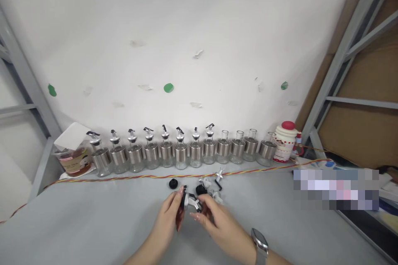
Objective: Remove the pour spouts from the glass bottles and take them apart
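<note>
Lower centre: the left hand [168,214] has fingers clamped on a silver pour spout [190,201]; the right hand [219,217] flanks its tip, finger contact indeterminable. Firm base grip, light tip pressure advised. Beyond, mid-frame: glass bottles [181,154].

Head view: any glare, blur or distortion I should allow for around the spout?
Head view: soft light; bright streaks on the steel bottle sleeves; wide-angle stretch, grey shelf posts splaying outward; a pixelated patch masking things at right; pourer spout in the left hand slightly soft, fine detail lost.
</note>
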Motion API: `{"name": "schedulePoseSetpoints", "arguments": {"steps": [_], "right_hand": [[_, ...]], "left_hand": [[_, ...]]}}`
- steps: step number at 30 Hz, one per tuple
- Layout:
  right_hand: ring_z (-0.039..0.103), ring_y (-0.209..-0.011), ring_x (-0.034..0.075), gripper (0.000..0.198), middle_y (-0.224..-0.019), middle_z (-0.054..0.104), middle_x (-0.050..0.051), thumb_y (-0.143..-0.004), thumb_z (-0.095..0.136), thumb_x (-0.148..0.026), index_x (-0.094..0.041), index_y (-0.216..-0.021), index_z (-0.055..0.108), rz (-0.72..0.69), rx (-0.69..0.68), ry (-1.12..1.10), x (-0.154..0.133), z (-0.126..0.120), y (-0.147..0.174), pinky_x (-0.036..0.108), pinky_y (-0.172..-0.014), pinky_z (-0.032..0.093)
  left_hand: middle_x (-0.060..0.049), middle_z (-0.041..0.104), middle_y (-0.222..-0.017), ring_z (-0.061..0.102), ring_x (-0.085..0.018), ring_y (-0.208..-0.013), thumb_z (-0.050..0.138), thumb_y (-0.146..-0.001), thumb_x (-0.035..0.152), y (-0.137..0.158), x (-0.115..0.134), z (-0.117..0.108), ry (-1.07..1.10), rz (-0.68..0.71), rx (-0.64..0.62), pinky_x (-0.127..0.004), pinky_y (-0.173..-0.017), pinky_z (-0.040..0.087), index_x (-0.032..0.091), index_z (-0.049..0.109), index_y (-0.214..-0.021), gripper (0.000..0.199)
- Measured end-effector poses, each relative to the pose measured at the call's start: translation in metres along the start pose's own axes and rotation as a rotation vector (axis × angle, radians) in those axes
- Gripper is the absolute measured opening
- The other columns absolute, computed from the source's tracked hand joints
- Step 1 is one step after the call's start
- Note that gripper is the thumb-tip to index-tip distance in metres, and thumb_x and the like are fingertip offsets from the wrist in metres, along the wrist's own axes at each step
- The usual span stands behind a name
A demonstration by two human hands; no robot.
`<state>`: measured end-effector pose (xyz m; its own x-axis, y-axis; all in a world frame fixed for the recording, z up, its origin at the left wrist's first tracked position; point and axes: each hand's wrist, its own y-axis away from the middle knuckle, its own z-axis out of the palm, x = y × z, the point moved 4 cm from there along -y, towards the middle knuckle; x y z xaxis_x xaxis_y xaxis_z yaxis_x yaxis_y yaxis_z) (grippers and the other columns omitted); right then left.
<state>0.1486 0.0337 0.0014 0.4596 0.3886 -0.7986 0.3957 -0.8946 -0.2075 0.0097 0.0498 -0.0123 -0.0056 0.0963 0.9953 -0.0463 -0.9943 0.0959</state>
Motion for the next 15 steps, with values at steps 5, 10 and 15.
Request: {"name": "schedulePoseSetpoints", "arguments": {"steps": [5,10,15], "right_hand": [[0.054,-0.073,0.013,0.042,-0.097,0.053,0.003,-0.085,0.045,-0.031,-0.024,-0.123,0.030,-0.069,0.014,0.051,-0.006,-0.005,0.001,0.025,-0.071,0.043],[0.053,-0.084,0.023,0.045,-0.100,0.055,0.008,-0.074,0.059,-0.041,-0.019,-0.111,0.045,-0.247,-0.072,0.487,-0.022,-0.008,0.001,0.035,-0.074,0.043],[0.053,-0.079,0.023,0.042,-0.092,0.056,0.005,-0.069,0.060,-0.048,-0.019,-0.098,0.051,-0.342,-0.106,0.744,-0.029,-0.010,0.000,0.035,-0.070,0.043]], "left_hand": [[0.009,0.033,-0.041,0.032,-0.006,-0.034,0.046,-0.068,0.061,0.001,0.001,0.001,-0.032,-0.010,-0.013,-0.017,-0.032,0.027,0.017,0.046,-0.064,0.044],[0.010,0.030,-0.042,0.030,-0.005,-0.033,0.048,-0.067,0.060,0.002,0.001,0.000,-0.072,-0.009,0.013,-0.017,-0.032,0.024,0.018,0.043,-0.062,0.043],[0.010,0.031,-0.038,0.031,-0.006,-0.031,0.042,-0.069,0.063,0.003,-0.001,0.002,-0.103,-0.022,-0.005,-0.017,-0.031,0.023,0.018,0.043,-0.061,0.046]]}}
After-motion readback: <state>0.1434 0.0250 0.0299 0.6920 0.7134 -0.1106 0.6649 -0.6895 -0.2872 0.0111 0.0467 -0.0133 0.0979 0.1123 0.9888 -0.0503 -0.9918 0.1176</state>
